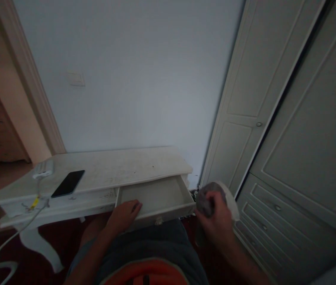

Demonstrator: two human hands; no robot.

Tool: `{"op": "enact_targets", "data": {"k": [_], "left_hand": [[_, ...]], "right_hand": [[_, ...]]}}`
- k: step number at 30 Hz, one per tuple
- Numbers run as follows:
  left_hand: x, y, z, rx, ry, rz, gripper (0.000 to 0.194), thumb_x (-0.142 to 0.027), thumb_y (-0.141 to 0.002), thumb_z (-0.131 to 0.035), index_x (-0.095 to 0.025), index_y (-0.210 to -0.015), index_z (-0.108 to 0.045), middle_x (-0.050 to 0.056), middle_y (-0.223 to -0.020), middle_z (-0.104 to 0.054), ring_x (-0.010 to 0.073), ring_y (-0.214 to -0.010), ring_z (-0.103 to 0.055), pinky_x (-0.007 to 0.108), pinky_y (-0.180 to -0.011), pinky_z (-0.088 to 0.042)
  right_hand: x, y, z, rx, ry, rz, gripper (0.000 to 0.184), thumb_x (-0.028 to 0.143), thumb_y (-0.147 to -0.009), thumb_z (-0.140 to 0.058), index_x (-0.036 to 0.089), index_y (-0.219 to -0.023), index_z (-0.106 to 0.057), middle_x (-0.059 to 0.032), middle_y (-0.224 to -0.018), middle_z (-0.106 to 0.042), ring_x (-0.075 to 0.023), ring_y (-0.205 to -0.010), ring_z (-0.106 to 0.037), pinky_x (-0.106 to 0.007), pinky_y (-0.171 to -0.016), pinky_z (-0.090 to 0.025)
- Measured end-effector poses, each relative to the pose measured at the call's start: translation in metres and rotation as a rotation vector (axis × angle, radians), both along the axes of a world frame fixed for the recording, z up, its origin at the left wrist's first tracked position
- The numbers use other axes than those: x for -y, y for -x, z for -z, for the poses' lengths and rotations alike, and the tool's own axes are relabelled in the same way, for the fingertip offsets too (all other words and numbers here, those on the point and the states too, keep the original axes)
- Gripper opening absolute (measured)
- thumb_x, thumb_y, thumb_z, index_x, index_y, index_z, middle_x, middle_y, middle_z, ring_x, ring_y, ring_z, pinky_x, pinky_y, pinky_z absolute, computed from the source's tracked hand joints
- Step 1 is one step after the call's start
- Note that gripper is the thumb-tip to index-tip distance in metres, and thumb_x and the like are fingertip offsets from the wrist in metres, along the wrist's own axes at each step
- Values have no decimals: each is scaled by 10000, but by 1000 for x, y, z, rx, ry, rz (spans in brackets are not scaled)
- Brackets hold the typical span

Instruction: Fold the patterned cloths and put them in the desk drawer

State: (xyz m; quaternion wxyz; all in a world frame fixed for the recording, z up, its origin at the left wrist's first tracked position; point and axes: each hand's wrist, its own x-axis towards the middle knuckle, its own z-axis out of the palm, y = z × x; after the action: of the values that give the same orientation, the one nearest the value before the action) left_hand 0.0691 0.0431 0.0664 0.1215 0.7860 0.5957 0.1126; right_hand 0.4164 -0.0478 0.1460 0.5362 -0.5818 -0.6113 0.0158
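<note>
My left hand (126, 215) is closed over the front edge of a pulled-out drawer (168, 209), near its left corner. The drawer belongs to a white wooden table (120, 162), and its bare inside bottom shows. To the right of the drawer, my right hand (217, 215) is closed on a crumpled grey-brown cloth (204, 204). Behind the cloth and hand shows a white rounded object (231, 202), perhaps a bin; most of it is hidden. A few small dark specks dot the tabletop.
A dark phone (68, 184) and a white power strip (43, 169) lie on the table's left side. A white cable (16, 233) hangs from there to the floor. Pale wardrobes (254, 114) with drawers stand close on the right. A doorway opens at the left.
</note>
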Motion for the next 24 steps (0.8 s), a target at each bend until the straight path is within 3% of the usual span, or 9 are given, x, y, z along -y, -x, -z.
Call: {"op": "enact_targets", "data": {"k": [3, 5, 8, 10, 13, 17, 20, 24], "left_hand": [[0, 0, 1, -10, -6, 0, 431, -475, -1090, -318, -252, -1015, -679, 78, -1052, -790, 248, -1027, -733, 326, -840, -453], [1, -1, 1, -14, -11, 1, 425, -462, -1089, -324, -244, -1000, -678, 83, -1039, -788, 253, -1015, -734, 332, -843, -453], [1, -1, -1, -14, -15, 5, 426, -454, -1090, -326, -240, -992, -681, 84, -1039, -787, 256, -1022, -734, 332, -843, -453], [2, -1, -3, -13, -17, 8, 430, -452, -1093, -323, -242, -997, -685, 78, -1043, -788, 255, -1020, -735, 328, -829, -452], [3, -2, -7, -16, -23, 14, 452, -448, -1100, -310, -233, -990, -692, 84, -1024, -791, 262, -1002, -739, 331, -808, -456], [11, -4, -7, -48, -33, 118, 450, -563, -1078, -400, -242, -1056, -715, 80, -1063, -800, 261, -1014, -746, 331, -845, -484], [16, -7, -4, -178, -47, 281, 341, -524, -1034, -541, -248, -1103, -728, 104, -1093, -805, 306, -1060, -748, 367, -896, -502], [9, -11, -6, -240, -57, 299, 320, -446, -1063, -490, -238, -1059, -733, 132, -1025, -808, 328, -994, -762, 387, -855, -515]], "right_hand": [[-35, 25, 68, 49, 74, -77, 237, 272, -705, -661, 254, -891, -514, 25, -787, -592, -196, -682, -560, -295, -620, -408], [-51, 40, 108, 72, 10, -38, 215, 248, -716, -638, 265, -843, -465, 41, -739, -538, -192, -659, -520, -295, -620, -396], [-55, 51, 147, 284, -128, -54, 210, 215, -757, -653, 257, -896, -501, -8, -865, -599, -233, -808, -567, -357, -781, -452], [-49, 47, 161, 477, -170, -81, 230, 203, -773, -674, 253, -960, -550, -42, -951, -638, -267, -904, -585, -401, -870, -452], [-43, 28, 176, 685, -162, -50, 261, 227, -762, -719, 252, -991, -598, -69, -975, -667, -295, -918, -586, -424, -875, -447], [-47, 12, 194, 681, -105, -1, 282, 247, -761, -729, 247, -1022, -621, -81, -994, -684, -309, -921, -598, -441, -873, -467], [-53, 29, 200, 582, -106, -32, 300, 256, -777, -709, 243, -1062, -618, -88, -1054, -691, -323, -999, -616, -477, -960, -477], [-61, 74, 194, 570, -108, -248, 330, 318, -763, -741, 246, -1063, -622, -78, -1091, -695, -314, -1065, -622, -473, -1043, -463]]}}
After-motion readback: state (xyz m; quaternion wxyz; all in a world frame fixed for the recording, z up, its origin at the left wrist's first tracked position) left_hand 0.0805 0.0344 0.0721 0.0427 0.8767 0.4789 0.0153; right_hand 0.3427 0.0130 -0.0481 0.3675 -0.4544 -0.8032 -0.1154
